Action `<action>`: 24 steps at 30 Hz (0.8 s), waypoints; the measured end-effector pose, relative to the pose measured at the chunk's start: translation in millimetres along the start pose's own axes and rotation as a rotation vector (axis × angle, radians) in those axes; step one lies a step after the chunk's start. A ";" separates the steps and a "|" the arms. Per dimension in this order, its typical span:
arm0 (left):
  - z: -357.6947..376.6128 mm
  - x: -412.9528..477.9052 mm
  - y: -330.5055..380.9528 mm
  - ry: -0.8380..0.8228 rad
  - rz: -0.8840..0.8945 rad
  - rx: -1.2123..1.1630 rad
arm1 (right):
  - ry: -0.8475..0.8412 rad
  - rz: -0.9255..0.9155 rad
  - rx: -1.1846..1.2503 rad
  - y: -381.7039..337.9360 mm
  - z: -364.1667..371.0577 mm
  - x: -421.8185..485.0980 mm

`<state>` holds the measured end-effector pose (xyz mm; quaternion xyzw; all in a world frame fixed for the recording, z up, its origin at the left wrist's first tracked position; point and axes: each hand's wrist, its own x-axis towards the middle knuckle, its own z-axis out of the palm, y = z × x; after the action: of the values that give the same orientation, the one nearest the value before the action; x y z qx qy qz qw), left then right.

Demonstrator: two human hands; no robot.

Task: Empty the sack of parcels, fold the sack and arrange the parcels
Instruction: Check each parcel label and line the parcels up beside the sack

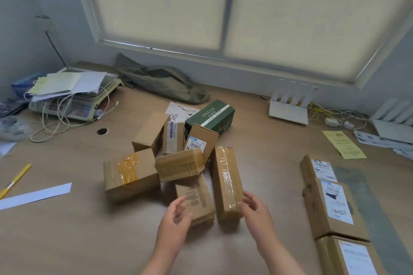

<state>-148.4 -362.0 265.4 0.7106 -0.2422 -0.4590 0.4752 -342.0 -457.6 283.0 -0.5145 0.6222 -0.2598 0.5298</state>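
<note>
Several brown cardboard parcels lie in a loose heap (178,163) mid-table, with a green box (210,116) at the heap's far side. The olive sack (161,80) lies crumpled against the wall below the window. Three labelled parcels (330,203) stand in a row at the right. My left hand (176,219) hovers open over a low flat parcel (196,198). My right hand (254,207) is open beside the near end of a long taped parcel (225,183), fingertips at its edge; neither hand grips anything.
A scale piled with papers and white cables (73,96) stands at the back left. A yellow pen (15,179) and a white paper strip (35,195) lie at the left. White routers (288,107) with wiring and a yellow sheet (344,144) occupy the back right.
</note>
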 end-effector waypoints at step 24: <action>-7.8 9.1 -15.5 -0.134 -0.082 0.083 | 0.240 0.127 -0.261 27.1 30.6 29.9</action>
<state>-138.8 -358.9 248.6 0.7065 -0.2630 -0.5142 0.4089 -320.8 -469.1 238.4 -0.5038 0.7406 -0.2027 0.3958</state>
